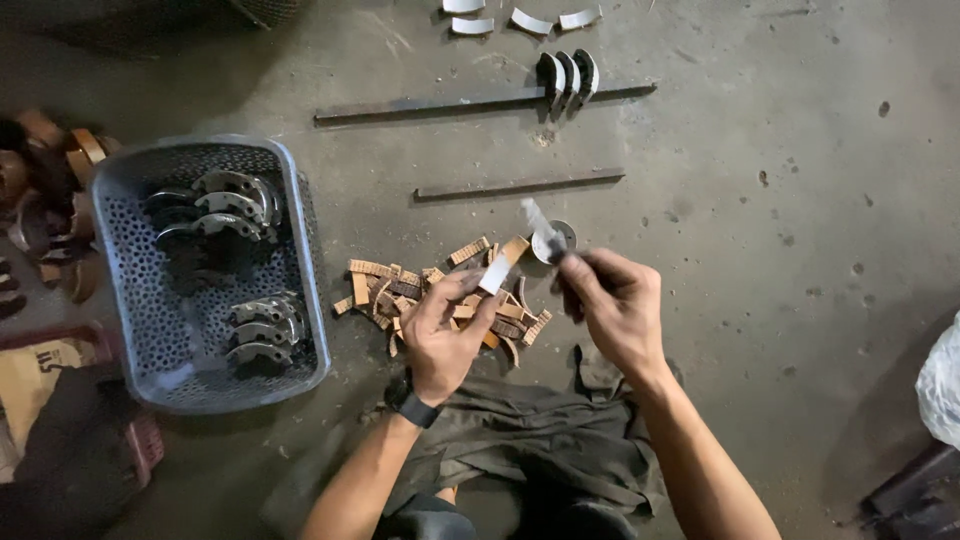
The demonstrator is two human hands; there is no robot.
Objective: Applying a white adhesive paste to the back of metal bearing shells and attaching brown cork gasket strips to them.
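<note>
Left hand (pixel 445 335), right hand (pixel 612 300) raised, grips pinched

Workshop floor with brake-shoe parts set about

A grey perforated plastic basket (pixel 130 300) sits on the concrete floor (pixel 780 200) at the left, holding two clusters of curved metal brake shoes (pixel 225 205). Left of the basket lie more rusty brown curved parts (pixel 40 190), partly out of view. Two long flat metal bars lie on the floor: the farther bar (pixel 430 103) carries three dark brake shoes (pixel 567 78) standing on it near its right end, and the nearer bar (pixel 520 185) lies bare. Beyond them, four pale curved lining strips (pixel 530 20) rest at the top edge. A white bag (pixel 942 385) shows at the right edge.
</note>
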